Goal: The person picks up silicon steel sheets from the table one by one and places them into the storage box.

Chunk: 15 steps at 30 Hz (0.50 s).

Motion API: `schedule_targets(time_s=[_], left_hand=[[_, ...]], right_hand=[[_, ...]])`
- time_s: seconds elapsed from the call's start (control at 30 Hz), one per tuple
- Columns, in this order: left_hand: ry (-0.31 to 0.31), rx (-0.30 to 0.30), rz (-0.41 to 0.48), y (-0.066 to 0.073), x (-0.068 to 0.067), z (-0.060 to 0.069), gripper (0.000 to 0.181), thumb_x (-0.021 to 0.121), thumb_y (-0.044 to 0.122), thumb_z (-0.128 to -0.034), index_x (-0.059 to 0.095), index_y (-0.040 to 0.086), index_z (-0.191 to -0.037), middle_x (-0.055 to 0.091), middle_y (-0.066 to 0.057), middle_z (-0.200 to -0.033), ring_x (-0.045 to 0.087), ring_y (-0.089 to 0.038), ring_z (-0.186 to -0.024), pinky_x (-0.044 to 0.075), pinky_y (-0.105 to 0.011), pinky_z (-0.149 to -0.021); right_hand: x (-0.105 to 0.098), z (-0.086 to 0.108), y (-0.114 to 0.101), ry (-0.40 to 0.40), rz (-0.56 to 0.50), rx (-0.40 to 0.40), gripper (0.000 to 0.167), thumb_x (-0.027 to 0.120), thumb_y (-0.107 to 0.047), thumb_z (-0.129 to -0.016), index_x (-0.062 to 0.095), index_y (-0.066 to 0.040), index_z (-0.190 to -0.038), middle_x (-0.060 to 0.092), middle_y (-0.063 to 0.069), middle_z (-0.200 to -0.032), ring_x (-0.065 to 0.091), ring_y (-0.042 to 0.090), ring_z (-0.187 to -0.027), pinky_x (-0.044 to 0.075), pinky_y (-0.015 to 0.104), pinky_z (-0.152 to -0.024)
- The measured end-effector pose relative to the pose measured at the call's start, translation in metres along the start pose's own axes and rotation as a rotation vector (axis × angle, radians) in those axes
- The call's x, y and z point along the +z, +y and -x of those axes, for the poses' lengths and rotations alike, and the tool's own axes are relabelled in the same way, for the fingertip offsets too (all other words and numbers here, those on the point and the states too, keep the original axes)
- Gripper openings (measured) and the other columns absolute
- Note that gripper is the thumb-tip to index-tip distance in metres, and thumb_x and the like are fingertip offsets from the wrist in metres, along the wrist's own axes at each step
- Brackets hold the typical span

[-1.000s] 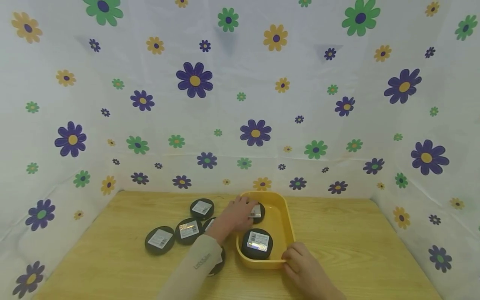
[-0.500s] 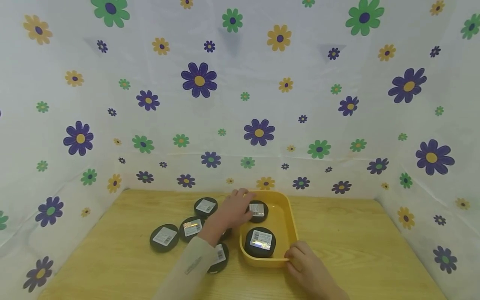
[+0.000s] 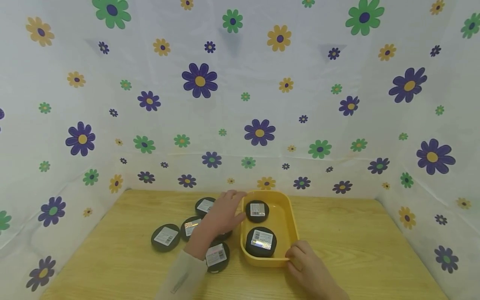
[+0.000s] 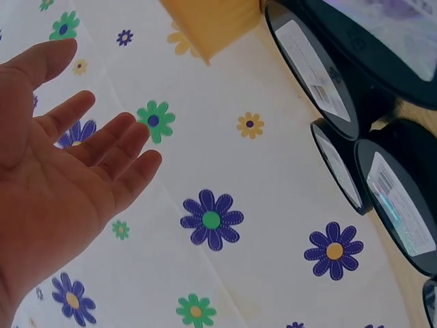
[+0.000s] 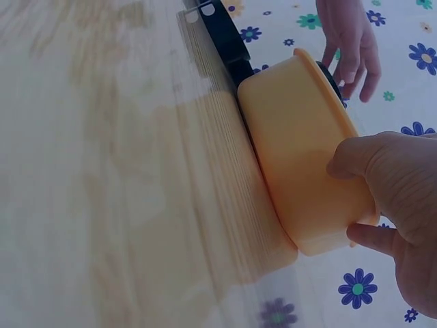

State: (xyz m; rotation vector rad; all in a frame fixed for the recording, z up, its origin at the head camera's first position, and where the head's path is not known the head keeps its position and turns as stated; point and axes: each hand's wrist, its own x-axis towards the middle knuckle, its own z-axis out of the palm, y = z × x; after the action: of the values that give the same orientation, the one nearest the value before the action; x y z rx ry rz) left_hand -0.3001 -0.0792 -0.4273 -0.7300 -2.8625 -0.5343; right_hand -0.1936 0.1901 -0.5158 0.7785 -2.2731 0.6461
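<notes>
My left hand (image 3: 223, 211), its fingers spread and relaxed, hovers just left of the yellow tray (image 3: 293, 221) and holds nothing. The left wrist view shows its palm (image 4: 61, 178) bare. Two round black containers with white labels lie in the tray: one at the back (image 3: 257, 211), one at the front (image 3: 261, 242). My right hand (image 3: 312, 268) grips the tray's near right corner, thumb outside on the wall; in the right wrist view the tray wall (image 5: 293, 150) stands beside the thumb. Under and beside my left arm are several similar containers (image 3: 166, 238), partly hidden.
The wooden table (image 3: 356, 233) extends right of the tray. A white flowered cloth (image 3: 322, 125) hangs at the back and sides. One labelled container (image 3: 216, 256) stands close to the tray's left front.
My left hand has let go of the container at the back of the tray and drawn back leftward over the rim. The right hand keeps its grip on the corner.
</notes>
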Motion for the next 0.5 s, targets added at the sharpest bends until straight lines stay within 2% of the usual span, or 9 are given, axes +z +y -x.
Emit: schedule_targets(time_s=[0.13, 0.27, 0.5], left_hand=[[0.025, -0.016, 0.025, -0.004, -0.007, 0.018, 0.056, 0.065, 0.025, -0.0932, 0.046, 0.01, -0.144, 0.048, -0.016, -0.14, 0.044, -0.036, -0.132, 0.038, -0.051, -0.109], [0.036, -0.053, 0.03, -0.008, -0.011, 0.034, 0.055, 0.064, 0.026, -0.0935, 0.047, 0.01, -0.143, 0.048, -0.017, -0.141, 0.045, -0.039, -0.131, 0.04, -0.054, -0.106], [0.018, -0.119, 0.078, -0.008, -0.022, 0.053, 0.056, 0.064, 0.026, -0.0943, 0.045, 0.01, -0.144, 0.049, -0.018, -0.14, 0.046, -0.038, -0.131, 0.042, -0.055, -0.104]], right_hand=[[0.0, -0.001, -0.002, -0.009, 0.0, 0.017, 0.029, 0.08, -0.002, -0.07, 0.062, -0.018, -0.084, 0.051, -0.012, -0.092, 0.048, 0.004, -0.086, 0.041, 0.015, -0.079], [-0.002, -0.001, -0.005, -0.05, 0.005, 0.082, 0.028, 0.08, -0.003, -0.072, 0.062, -0.02, -0.085, 0.05, -0.015, -0.092, 0.047, 0.002, -0.086, 0.044, 0.017, -0.078], [-0.004, -0.003, -0.008, -0.078, -0.017, 0.147, 0.029, 0.081, -0.002, -0.072, 0.062, -0.021, -0.083, 0.049, -0.016, -0.092, 0.048, 0.001, -0.086, 0.049, 0.022, -0.076]])
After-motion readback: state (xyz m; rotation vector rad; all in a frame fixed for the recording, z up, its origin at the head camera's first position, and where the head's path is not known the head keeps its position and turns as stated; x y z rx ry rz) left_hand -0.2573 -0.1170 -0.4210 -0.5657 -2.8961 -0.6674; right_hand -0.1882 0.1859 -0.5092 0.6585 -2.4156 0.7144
